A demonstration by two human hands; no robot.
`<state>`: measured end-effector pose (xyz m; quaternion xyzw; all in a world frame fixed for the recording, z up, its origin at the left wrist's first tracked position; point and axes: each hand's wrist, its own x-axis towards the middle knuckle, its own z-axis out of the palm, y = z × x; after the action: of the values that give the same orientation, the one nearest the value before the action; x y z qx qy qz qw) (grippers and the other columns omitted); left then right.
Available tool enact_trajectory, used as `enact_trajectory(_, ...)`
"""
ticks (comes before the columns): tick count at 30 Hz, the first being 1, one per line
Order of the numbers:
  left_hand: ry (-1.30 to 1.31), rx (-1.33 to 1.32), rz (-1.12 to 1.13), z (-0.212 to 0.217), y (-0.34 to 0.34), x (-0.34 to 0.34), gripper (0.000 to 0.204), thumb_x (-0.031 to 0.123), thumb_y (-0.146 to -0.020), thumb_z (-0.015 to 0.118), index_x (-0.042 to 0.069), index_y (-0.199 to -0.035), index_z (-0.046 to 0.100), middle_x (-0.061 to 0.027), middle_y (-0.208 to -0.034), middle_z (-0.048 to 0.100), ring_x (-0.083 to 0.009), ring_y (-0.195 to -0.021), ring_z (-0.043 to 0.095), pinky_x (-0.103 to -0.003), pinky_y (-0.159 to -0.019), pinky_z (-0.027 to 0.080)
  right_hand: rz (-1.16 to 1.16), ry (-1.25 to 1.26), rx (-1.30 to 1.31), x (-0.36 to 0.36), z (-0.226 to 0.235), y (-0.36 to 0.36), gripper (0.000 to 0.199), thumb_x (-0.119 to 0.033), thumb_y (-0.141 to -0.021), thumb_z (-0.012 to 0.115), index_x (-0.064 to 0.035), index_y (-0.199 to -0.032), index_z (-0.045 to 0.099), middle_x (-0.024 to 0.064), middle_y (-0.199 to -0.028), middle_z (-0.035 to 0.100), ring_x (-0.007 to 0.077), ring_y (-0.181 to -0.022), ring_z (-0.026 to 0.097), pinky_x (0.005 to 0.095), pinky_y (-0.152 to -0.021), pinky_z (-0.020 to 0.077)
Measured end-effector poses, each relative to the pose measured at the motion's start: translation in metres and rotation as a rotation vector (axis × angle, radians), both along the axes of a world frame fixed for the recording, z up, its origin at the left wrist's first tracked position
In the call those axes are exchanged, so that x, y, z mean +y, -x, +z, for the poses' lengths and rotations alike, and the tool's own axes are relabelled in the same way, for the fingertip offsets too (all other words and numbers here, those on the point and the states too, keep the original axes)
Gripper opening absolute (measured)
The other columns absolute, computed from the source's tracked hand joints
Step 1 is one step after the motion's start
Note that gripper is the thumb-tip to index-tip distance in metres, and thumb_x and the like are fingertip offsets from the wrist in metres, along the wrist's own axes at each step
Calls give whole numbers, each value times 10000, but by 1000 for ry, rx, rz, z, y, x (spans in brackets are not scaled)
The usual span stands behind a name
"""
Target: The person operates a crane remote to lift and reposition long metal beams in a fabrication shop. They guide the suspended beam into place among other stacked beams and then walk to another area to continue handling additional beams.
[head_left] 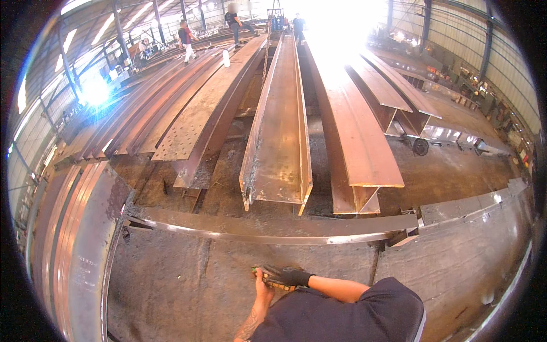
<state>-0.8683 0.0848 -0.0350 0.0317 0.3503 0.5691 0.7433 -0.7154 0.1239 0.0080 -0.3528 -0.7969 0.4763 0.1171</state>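
My left hand (263, 288), bare, is closed at the near end of the floor, its thumb pointing up. Pressed up to it from the right is my right hand (292, 277) in a dark glove, its fingers reaching toward the left one. Between and under them shows a small yellow-and-dark object (278, 284), with a bit of green beside the left thumb. Both hands seem to grip it; its kind is too small and covered to tell. Ahead of the hands, a long steel beam (273, 229) lies crosswise on low supports.
Beyond it, a steel H-beam (279, 154) points away, with a chain (265, 68) beside it. More beams (364, 154) lie to its right, and a drilled one (196, 128) to its left. Stacked beams (85, 245) stand near left. Several people are farther off; a bright flare (96, 92) glows at left.
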Motion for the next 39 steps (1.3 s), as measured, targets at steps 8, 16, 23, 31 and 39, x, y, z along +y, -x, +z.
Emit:
enact_trajectory(8,35,55,30,-19,2,-1,413,482,-916,519,105,-1073,585,-45,-1012,647,-232,-913,610,-412,-836,481,14,238,-57,5,-32,-3,775,-602,-895,430,-171,-1491,186,152,-1449,362,279,-1219,476,382,-972,369)
enact_trajectory(16,-20,36,-5,-3,-1,-2,427,482,-909,535,89,-1063,595,-54,-1021,649,-236,-943,610,-402,-851,476,40,408,-51,5,-70,-6,772,-525,-908,475,-140,-1495,154,148,-1496,284,257,-1325,362,369,-1055,282)
enact_trajectory(23,-16,-3,-29,-17,3,-2,360,413,-953,495,110,-1139,549,-30,-1048,621,-209,-984,583,-375,-860,454,41,187,-17,2,-59,-7,725,-500,-925,460,-142,-1491,182,129,-1488,304,257,-1290,395,355,-1035,303)
enact_trajectory(31,20,56,3,9,-3,-2,432,479,-901,549,81,-1064,586,-58,-999,645,-245,-929,610,-414,-831,485,22,148,-59,0,-42,-8,709,-524,-917,467,-156,-1477,234,140,-1402,427,252,-1210,462,344,-979,352)
enact_trajectory(39,22,20,6,0,1,-4,422,480,-905,542,91,-1062,589,-52,-1000,643,-237,-927,608,-404,-827,487,-19,58,56,-6,-43,-2,722,-494,-906,499,-128,-1473,241,137,-1449,371,256,-1289,398,348,-1038,299)
